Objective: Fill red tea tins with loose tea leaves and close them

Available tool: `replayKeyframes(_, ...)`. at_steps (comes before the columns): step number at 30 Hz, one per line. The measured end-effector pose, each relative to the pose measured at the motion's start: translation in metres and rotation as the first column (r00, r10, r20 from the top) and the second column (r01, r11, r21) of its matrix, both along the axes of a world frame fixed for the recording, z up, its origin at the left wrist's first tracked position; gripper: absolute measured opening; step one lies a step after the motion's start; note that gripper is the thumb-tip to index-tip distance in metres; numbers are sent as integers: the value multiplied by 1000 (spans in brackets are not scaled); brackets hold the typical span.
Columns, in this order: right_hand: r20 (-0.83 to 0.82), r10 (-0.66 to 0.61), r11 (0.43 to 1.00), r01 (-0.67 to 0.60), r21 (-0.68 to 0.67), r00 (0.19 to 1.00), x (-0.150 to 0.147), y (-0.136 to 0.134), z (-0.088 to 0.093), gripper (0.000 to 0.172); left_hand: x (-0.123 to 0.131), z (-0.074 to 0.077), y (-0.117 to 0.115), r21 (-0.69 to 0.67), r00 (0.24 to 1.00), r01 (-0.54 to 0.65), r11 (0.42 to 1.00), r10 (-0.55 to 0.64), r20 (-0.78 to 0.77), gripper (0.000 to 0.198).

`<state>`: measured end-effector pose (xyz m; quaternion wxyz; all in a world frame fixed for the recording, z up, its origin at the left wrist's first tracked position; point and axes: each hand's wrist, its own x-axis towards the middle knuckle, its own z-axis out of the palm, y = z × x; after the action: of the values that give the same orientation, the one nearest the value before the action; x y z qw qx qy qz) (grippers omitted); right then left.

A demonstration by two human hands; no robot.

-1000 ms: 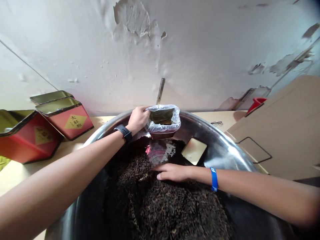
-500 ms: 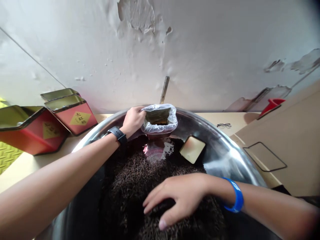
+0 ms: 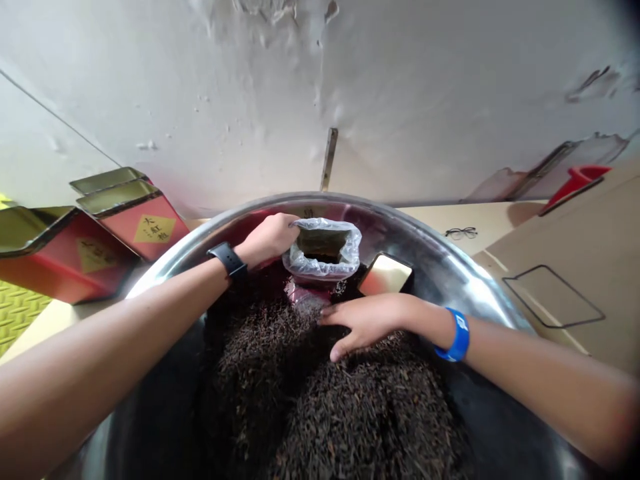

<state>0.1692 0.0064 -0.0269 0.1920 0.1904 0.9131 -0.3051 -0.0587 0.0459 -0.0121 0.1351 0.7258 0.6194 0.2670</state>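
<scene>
A big steel basin (image 3: 440, 267) holds a heap of dark loose tea leaves (image 3: 320, 400). At its far side stands a red tin lined with a clear plastic bag (image 3: 324, 257), its mouth open. My left hand (image 3: 270, 237), with a black watch on the wrist, grips the bag's left rim. My right hand (image 3: 365, 320), with a blue wristband, lies cupped on the leaves just below the tin, fingers curled against the heap. A pale square lid (image 3: 385, 273) leans in the basin to the right of the tin.
Open red tea tins (image 3: 135, 220) lie tilted on the table at the left. A pair of glasses (image 3: 463, 233) rests on the table behind the basin. Brown cardboard (image 3: 565, 267) and a red object (image 3: 575, 179) are at the right. A peeling wall is close behind.
My right hand drew back across the leaves toward me, then pushed forward again up to the tin. My left hand kept its hold on the bag's rim.
</scene>
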Motion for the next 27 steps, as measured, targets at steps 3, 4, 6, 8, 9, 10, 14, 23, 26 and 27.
replayKeyframes(3, -64, 48, 972, -62, -225, 997, -10, -15, 4, 83, 1, 8, -4, -17, 991, 111, 994, -112, -79, 25)
replayKeyframes(4, -117, 5, 951, -41, -307, 993, -13, -19, 6, 80, 1, 10, -5, -7, 985, 148, 989, -148, -92, 25)
replayKeyframes(6, -211, -167, 826, 20, -563, 963, -19, -25, 10, 67, 2, 14, -7, 14, 977, 189, 982, -187, -105, 26)
replayKeyframes(8, -219, -416, 544, 49, -838, 882, -23, -28, 11, 55, 3, 15, -8, 30, 975, 195, 980, -191, -112, 27)
replayKeyframes(9, -179, -530, 376, 40, -926, 829, -24, -28, 12, 52, 3, 16, -7, 31, 975, 193, 981, -188, -115, 28)
replayKeyframes(10, -127, -619, 227, 22, -974, 775, -25, -28, 11, 50, 2, 15, -7, 29, 975, 190, 981, -186, -120, 29)
replayKeyframes(14, 15, -755, -62, -50, -997, 656, -26, -29, 7, 49, 0, 13, -3, 15, 968, 218, 976, -214, -129, 31)
replayKeyframes(23, 4, -758, -20, -17, -1000, 652, -26, -29, 4, 48, -4, 12, -1, 12, 965, 204, 979, -199, -169, 36)
replayKeyframes(26, -3, -747, 90, 96, -991, 665, -26, -28, -1, 37, -6, 11, 1, 1, 969, 169, 986, -166, -185, 38)
replayKeyframes(27, 0, -757, 126, 146, -981, 653, -26, -28, -3, 33, -7, 10, 1, 3, 970, 160, 987, -156, -187, 39)
